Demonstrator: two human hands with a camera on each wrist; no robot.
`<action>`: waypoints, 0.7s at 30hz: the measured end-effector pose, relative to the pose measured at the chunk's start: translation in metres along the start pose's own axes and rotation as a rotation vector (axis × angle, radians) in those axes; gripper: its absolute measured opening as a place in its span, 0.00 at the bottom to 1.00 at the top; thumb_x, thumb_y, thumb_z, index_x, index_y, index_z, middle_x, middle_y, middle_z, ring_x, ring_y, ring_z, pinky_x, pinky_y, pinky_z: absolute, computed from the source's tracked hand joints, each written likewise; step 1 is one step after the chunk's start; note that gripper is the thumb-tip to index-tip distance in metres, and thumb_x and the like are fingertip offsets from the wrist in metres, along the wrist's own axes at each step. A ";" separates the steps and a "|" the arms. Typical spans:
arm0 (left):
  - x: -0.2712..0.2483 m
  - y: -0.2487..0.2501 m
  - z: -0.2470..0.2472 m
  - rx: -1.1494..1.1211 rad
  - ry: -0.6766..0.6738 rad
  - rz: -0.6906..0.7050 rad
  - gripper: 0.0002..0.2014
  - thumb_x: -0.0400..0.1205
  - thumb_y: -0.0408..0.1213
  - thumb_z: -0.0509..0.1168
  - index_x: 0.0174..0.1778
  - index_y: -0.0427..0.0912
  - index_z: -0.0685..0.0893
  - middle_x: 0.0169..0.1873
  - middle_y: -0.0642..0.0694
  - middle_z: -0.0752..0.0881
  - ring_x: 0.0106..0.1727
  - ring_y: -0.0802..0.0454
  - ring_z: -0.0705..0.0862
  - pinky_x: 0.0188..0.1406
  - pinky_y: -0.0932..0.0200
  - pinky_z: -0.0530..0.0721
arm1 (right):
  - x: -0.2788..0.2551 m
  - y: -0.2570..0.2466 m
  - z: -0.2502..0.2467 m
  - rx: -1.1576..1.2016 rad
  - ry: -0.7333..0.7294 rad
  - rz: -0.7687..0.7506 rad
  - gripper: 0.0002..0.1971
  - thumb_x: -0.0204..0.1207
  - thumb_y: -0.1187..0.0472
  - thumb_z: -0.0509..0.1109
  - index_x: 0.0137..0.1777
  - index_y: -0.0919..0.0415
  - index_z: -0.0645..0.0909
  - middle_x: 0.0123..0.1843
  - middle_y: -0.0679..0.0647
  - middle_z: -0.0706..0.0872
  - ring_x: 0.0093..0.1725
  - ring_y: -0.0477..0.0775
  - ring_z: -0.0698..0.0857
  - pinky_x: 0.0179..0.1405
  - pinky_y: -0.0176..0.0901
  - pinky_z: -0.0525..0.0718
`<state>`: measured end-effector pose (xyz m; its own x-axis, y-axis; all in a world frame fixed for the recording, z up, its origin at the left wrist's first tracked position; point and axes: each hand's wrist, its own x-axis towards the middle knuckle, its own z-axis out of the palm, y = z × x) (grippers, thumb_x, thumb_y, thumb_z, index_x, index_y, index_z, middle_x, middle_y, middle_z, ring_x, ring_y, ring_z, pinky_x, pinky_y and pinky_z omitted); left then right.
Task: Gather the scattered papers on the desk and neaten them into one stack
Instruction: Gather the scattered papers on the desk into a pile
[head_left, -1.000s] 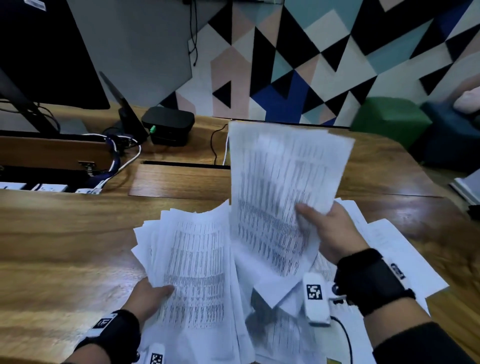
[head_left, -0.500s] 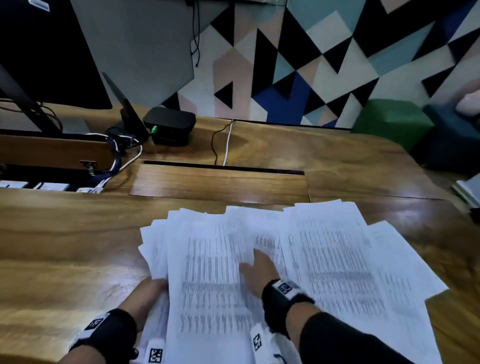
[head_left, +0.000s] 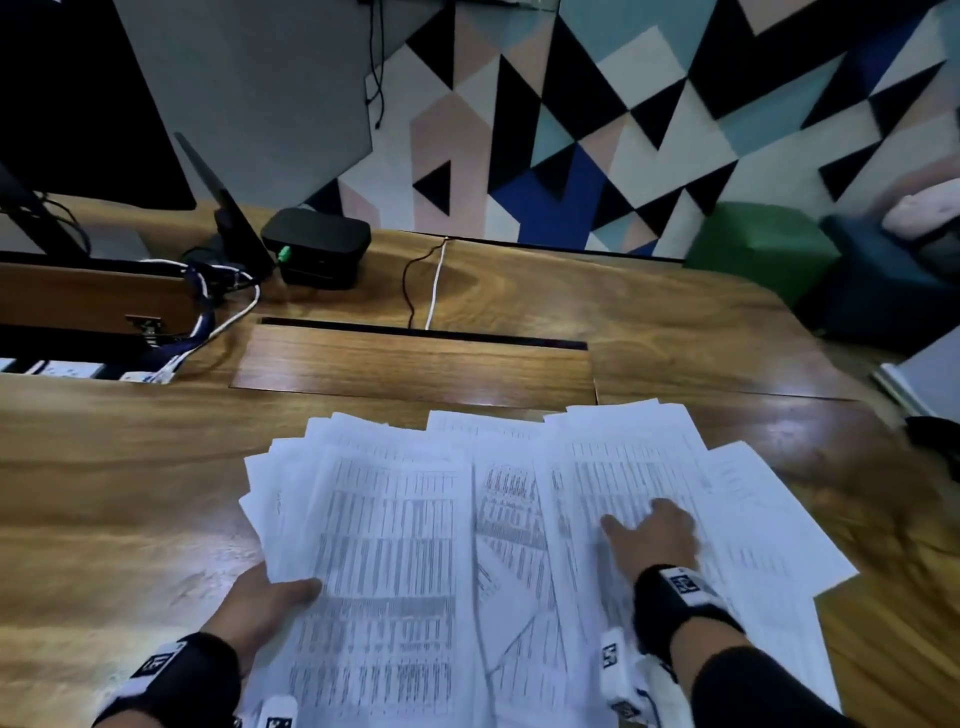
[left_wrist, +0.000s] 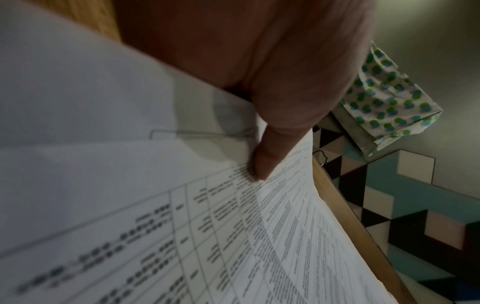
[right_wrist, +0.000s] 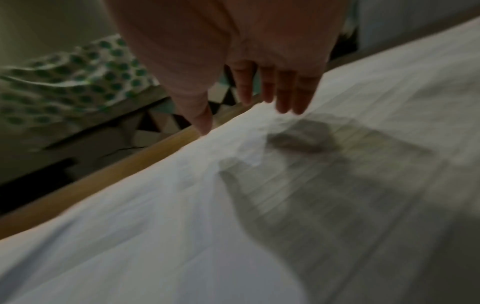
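A wooden desk (head_left: 130, 519) carries a loose fan of printed papers (head_left: 395, 545) at its near edge, the sheets overlapping and skewed, some corners jutting out to the left and right of the pile. Bare wood lies open to the left of the papers and in a band beyond them, up to a closed wooden flap (head_left: 415, 364) set into the desktop. Behind the flap, well apart from the papers, sit a black box (head_left: 317, 249), a dark monitor (head_left: 88, 104) and a tangle of cables (head_left: 208, 306) running into an open cable tray; two thin cords (head_left: 426, 286) drop into the slot. A green stool (head_left: 758, 254) stands off the desk's far right corner. The left hand (head_left: 260, 608) grips the pile's left edge, thumb on top of the sheets. The right hand (head_left: 654, 535) lies on the right-hand sheets with fingers straight and slightly spread, holding nothing.
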<state>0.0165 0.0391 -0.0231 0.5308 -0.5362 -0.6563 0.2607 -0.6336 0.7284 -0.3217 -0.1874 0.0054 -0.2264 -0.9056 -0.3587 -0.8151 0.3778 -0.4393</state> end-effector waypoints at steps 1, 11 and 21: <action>-0.001 0.000 0.000 0.014 0.014 0.009 0.10 0.77 0.23 0.69 0.53 0.35 0.86 0.47 0.34 0.92 0.50 0.31 0.90 0.60 0.32 0.84 | 0.012 0.016 -0.014 -0.091 0.004 0.112 0.46 0.63 0.39 0.78 0.75 0.63 0.65 0.77 0.63 0.67 0.73 0.69 0.72 0.69 0.65 0.76; 0.015 -0.004 0.014 0.100 0.096 0.106 0.09 0.75 0.22 0.73 0.50 0.28 0.87 0.42 0.30 0.91 0.45 0.32 0.89 0.49 0.43 0.85 | 0.062 0.073 -0.030 -0.215 -0.142 0.258 0.52 0.41 0.34 0.85 0.59 0.70 0.75 0.41 0.59 0.85 0.37 0.59 0.86 0.39 0.47 0.88; -0.014 0.026 0.032 -0.071 -0.136 0.118 0.14 0.74 0.22 0.73 0.56 0.28 0.86 0.49 0.30 0.93 0.51 0.32 0.90 0.64 0.34 0.82 | 0.048 0.063 -0.026 0.008 -0.183 0.083 0.09 0.75 0.66 0.69 0.52 0.69 0.81 0.41 0.59 0.85 0.35 0.55 0.81 0.39 0.44 0.82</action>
<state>-0.0099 0.0124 -0.0009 0.4482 -0.6781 -0.5825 0.2621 -0.5234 0.8108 -0.3976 -0.2122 -0.0178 -0.1915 -0.8215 -0.5371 -0.7934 0.4517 -0.4081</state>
